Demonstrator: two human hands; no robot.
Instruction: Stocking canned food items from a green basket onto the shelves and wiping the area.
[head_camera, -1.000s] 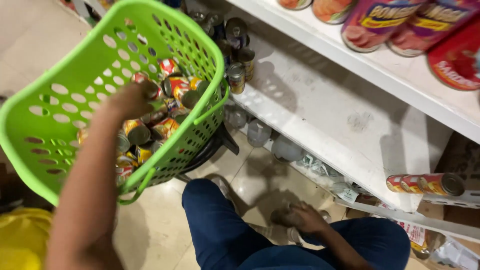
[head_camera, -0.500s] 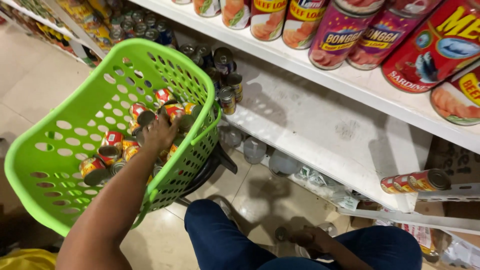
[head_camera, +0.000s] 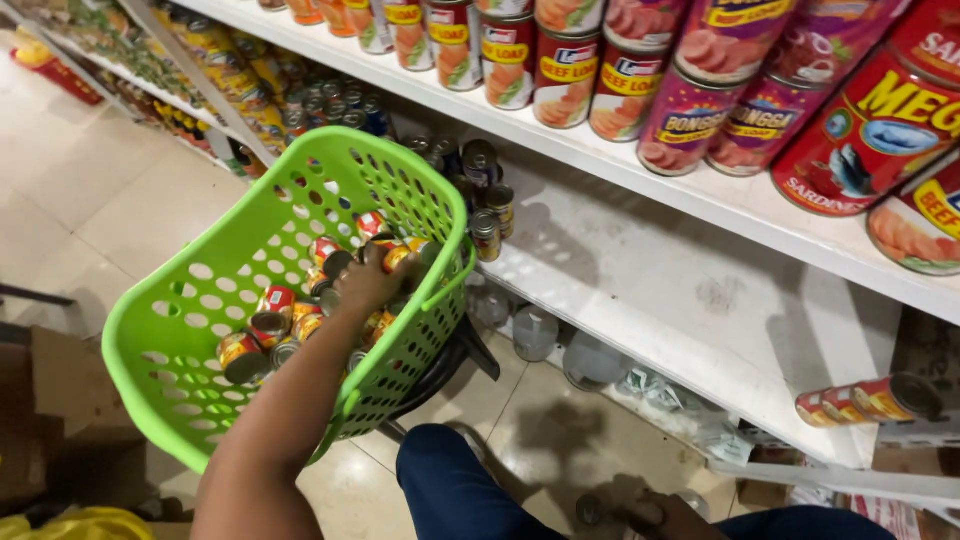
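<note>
The left hand (head_camera: 368, 283) reaches into the green basket (head_camera: 190, 340), its fingers curled around a small can (head_camera: 398, 258) near the basket's far wall. The can lies tipped, its long axis slanting up toward the shelf (head_camera: 640, 290). The right hand (head_camera: 665, 518) is low at the frame's bottom edge, by the floor beyond the basket; whether it is open or closed I cannot tell.

The basket is tilted, its open mouth facing up and toward the camera, its long axis running from near left to far right. Inside it lies a heap of small cans (head_camera: 275, 325) with red and yellow labels, jumbled on their sides along the lower wall. Just past the basket's far rim, a few cans (head_camera: 485, 215) stand upright on the white shelf. Above the basket, larger tins (head_camera: 560, 70) stand in a row on the upper shelf.
</note>
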